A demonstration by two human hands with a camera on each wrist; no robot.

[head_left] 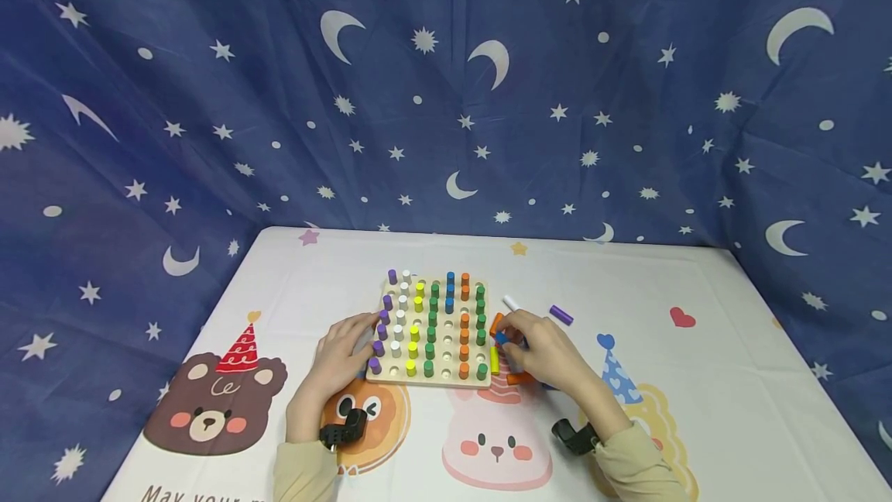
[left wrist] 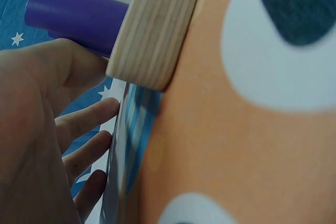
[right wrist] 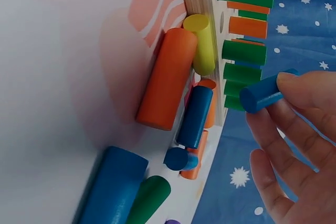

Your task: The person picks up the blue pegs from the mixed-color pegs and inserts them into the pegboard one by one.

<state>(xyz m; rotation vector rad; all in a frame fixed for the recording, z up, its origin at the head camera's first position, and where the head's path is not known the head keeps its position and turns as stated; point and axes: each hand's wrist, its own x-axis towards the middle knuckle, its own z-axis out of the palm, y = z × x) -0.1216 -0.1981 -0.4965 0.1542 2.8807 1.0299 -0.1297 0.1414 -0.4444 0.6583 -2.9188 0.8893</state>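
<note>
A wooden peg board (head_left: 435, 380) lies on the table with columns of purple, white, yellow, green, blue and orange pegs standing in it. My left hand (head_left: 341, 353) rests at its left side; the left wrist view shows the thumb at the board's edge (left wrist: 155, 30) near a purple peg (left wrist: 79, 17), the other fingers spread below. Right of the board, my right hand (head_left: 547, 347) pinches a blue peg (right wrist: 262, 93) between thumb and fingers, held up beside the green pegs (right wrist: 244, 53). Some holes in the blue column are bare.
Loose pegs lie right of the board: a yellow peg (right wrist: 202, 45), an orange peg (right wrist: 168, 80), several blue ones including a blue peg (right wrist: 195, 116), and a green peg (right wrist: 149, 200). Farther back are a white peg (head_left: 511, 303) and a purple peg (head_left: 560, 315).
</note>
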